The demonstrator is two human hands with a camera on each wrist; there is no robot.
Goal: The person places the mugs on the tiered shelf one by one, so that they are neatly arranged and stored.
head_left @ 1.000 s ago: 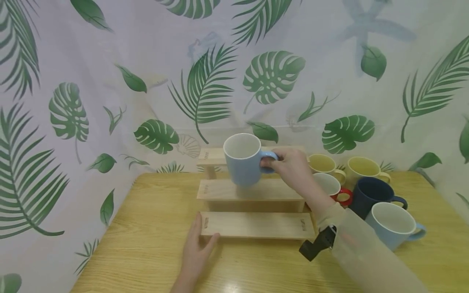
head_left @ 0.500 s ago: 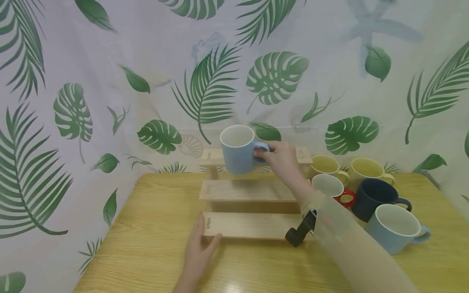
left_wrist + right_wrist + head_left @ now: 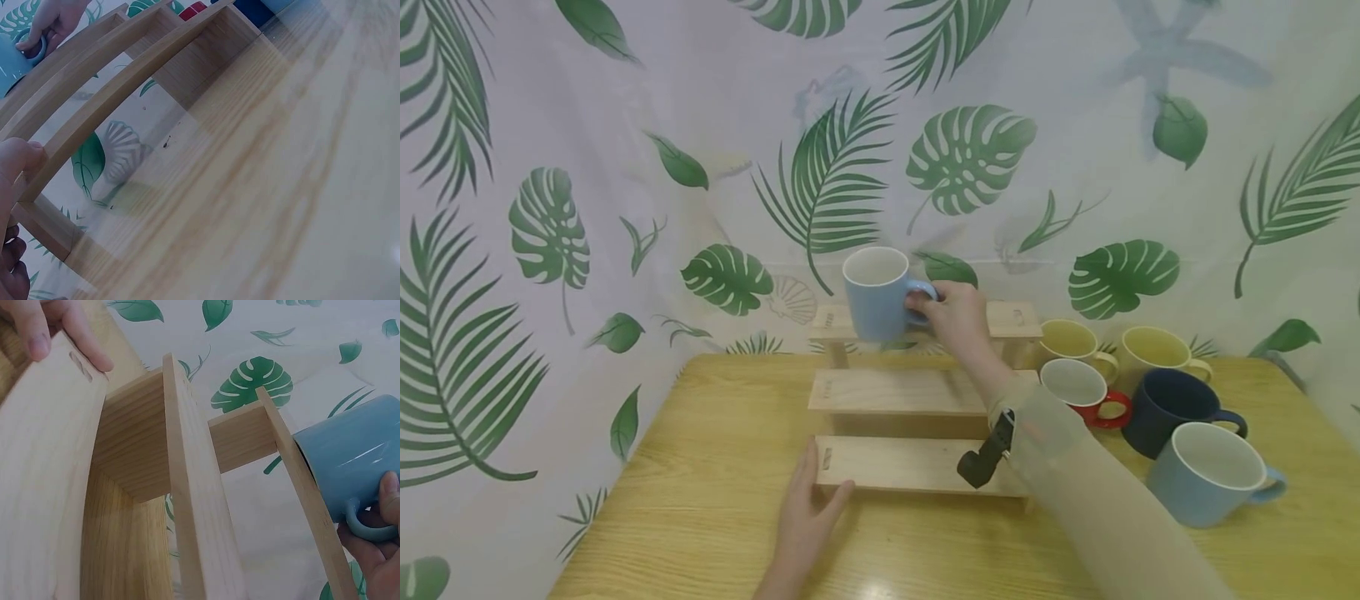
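Note:
My right hand pinches the handle of a light blue mug, white inside, held upright. The mug is over the left part of the top board of a three-tier wooden shelf. In the right wrist view the base of the mug is right at that board's edge; whether it bears on the board I cannot tell. My left hand grips the left end of the lowest board, thumb on its front edge. In the left wrist view its fingers curl at the end panel.
Right of the shelf, several mugs stand close together: two yellow ones, a white one with red handle, a navy one and another light blue one. A leaf-print cloth hangs behind the wooden table.
My right hand has carried the light blue mug back, up and slightly left, from over the middle board to the top board. The left hand keeps its grip on the shelf.

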